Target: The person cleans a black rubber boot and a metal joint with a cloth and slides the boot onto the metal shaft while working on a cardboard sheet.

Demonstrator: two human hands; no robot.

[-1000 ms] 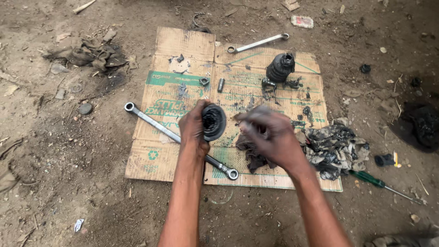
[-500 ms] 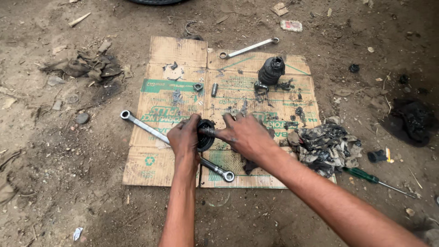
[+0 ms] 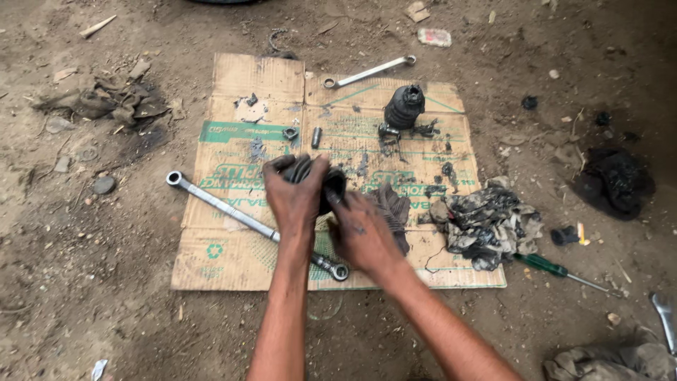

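- Fingers of the left hand [image 3: 296, 199] curl over a black rubber boot [image 3: 326, 185], gripping it above the cardboard [image 3: 233, 77].
- Right hand [image 3: 363, 236] presses its fingertips against the boot's rim; whether they pinch it cannot be told.
- Hands hide most of the boot.
- Long spanner [image 3: 226, 208] passes beneath the left wrist, partly covered.
- Greasy rag [image 3: 490, 222] lies right of the hands; a second boot [image 3: 403, 107] stands farther back.

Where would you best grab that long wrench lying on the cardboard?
Probably the bare shaft of the long wrench, from above, just behind its ring end at upper left. It lies flat and diagonal on the cardboard; the left hand and forearm cross its lower part, so that end is blocked.
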